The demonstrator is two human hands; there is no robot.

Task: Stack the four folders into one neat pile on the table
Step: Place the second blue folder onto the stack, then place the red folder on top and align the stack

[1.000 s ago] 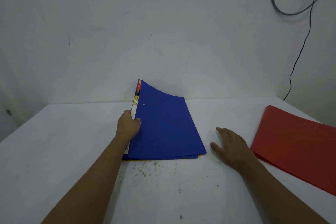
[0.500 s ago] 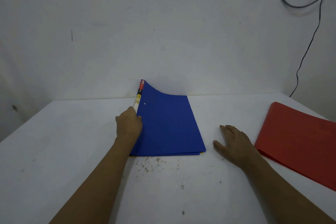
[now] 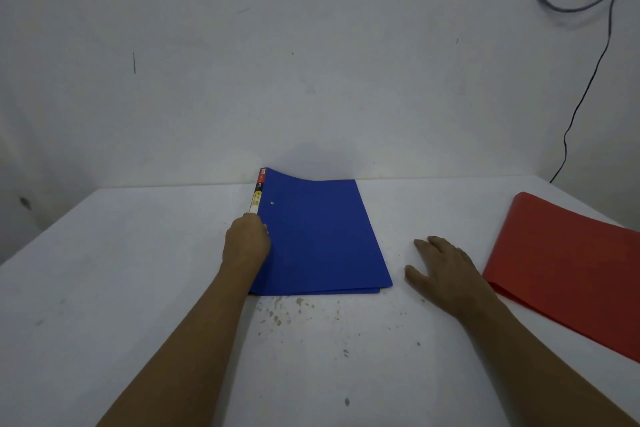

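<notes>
Left hand [image 3: 246, 243] gripping blue folder [image 3: 318, 239] spine; right hand [image 3: 439, 269] lying flat, empty, on counter [image 3: 138, 288]. Squaring edges before fetching red folder [image 3: 568, 267].

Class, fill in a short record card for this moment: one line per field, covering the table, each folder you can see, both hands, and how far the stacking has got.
table: white table, speckled with dirt near the front
blue folder: centre, top of a small pile, far-left corner curled up
red folder: far right, lying apart, partly out of frame
left hand: gripping the blue folder's spine edge
right hand: flat on the table between the two folders, holding nothing
progress: red folder not yet stacked; number of folders under the blue one cannot be told
</notes>
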